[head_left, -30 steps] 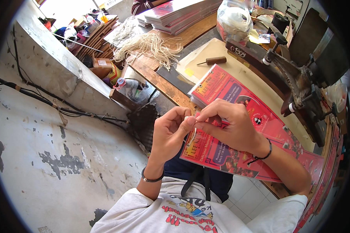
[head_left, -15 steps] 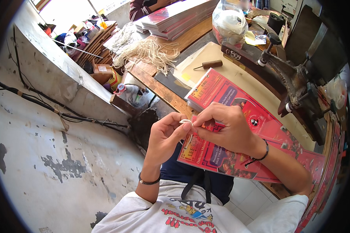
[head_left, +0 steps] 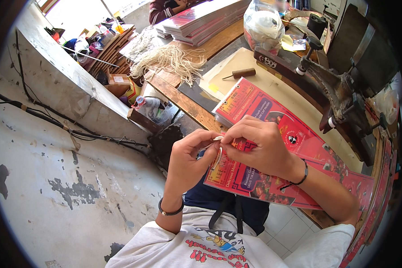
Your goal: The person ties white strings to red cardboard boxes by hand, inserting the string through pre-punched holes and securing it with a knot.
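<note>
Head view, peeling wall (head_left: 89, 156), wooden table (head_left: 183, 100), glossy red sheets (head_left: 295, 152) overlapping, left hand (head_left: 187, 158) and right hand (head_left: 264, 142) pinching white cord (head_left: 220, 154).

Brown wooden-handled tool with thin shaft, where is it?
In the head view, the brown wooden-handled tool lies in the upper part, right of centre, on the flat cream-coloured sheet, just beyond the glossy red printed cards.

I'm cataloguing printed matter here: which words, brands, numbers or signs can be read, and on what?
Wording withheld; locations only:
Nearer red sheet: lettering, partly legible.
Farther red sheet: lettering, partly legible.
Dark bar: white lettering, legible.
White shirt: dark and red lettering, partly legible.
Label on cardboard box: too small to read.
</note>
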`<control>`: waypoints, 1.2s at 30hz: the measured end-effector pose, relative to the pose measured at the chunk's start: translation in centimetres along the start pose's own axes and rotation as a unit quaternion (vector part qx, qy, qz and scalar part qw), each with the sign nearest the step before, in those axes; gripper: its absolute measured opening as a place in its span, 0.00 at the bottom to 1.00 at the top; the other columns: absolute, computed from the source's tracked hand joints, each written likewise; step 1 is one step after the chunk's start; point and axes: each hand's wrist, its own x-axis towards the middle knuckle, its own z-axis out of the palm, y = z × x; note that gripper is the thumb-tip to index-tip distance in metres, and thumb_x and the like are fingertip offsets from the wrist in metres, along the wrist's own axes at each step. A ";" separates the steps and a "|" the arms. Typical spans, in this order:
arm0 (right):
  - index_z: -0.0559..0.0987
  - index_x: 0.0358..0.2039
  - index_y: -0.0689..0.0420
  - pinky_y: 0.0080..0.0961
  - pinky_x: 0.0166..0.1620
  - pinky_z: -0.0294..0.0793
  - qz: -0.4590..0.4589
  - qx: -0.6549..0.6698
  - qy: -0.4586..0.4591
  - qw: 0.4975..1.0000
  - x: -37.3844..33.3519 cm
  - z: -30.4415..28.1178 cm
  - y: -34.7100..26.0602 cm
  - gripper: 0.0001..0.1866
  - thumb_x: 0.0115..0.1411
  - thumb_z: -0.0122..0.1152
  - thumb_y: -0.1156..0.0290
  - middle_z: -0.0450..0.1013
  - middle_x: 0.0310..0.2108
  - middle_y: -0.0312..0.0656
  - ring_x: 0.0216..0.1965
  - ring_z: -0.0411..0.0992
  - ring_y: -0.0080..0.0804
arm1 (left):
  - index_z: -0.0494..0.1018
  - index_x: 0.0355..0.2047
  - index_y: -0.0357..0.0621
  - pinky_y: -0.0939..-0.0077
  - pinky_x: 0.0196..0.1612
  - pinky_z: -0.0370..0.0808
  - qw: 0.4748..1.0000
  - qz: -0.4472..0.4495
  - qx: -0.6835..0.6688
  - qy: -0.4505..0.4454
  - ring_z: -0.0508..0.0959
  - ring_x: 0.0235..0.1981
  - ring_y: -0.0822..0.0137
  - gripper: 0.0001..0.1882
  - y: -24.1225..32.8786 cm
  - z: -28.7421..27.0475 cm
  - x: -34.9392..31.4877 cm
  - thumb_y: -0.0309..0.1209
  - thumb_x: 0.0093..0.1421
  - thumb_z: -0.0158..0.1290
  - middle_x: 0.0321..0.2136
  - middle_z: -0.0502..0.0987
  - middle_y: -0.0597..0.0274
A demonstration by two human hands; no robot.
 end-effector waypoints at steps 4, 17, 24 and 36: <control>0.84 0.36 0.56 0.30 0.38 0.80 -0.007 -0.008 0.000 1.000 -0.1 0.1 0.2 0.10 0.51 0.71 0.77 0.80 0.32 0.41 0.34 0.79 0.37 | 0.76 0.44 0.26 0.79 0.48 0.78 1.000 0.017 0.012 -0.002 0.80 0.43 0.71 0.10 0.0 -0.2 0.1 0.14 0.62 0.53 0.40 0.79 0.55; 0.84 0.48 0.50 0.30 0.36 0.78 -0.031 0.019 -0.046 0.998 -0.4 -0.2 0.5 0.23 0.52 0.66 0.86 0.74 0.37 0.42 0.37 0.77 0.36 | 0.77 0.43 0.26 0.81 0.43 0.77 0.998 0.054 0.018 0.033 0.80 0.40 0.73 0.10 -0.3 0.5 -0.1 0.14 0.61 0.53 0.40 0.79 0.56; 0.83 0.46 0.57 0.28 0.39 0.81 0.060 0.036 0.023 0.997 0.2 0.1 -0.4 0.17 0.56 0.65 0.82 0.76 0.41 0.46 0.37 0.79 0.35 | 0.78 0.45 0.30 0.83 0.39 0.77 0.989 0.112 0.097 0.005 0.80 0.37 0.74 0.12 -0.2 0.3 0.6 0.15 0.61 0.54 0.40 0.81 0.55; 0.81 0.37 0.62 0.26 0.40 0.82 0.064 0.025 0.024 0.997 -0.2 -0.2 0.1 0.07 0.59 0.66 0.76 0.80 0.32 0.45 0.35 0.82 0.33 | 0.80 0.39 0.32 0.82 0.37 0.78 0.965 0.157 0.183 0.105 0.82 0.34 0.72 0.10 -0.5 1.4 -0.1 0.13 0.55 0.62 0.35 0.83 0.55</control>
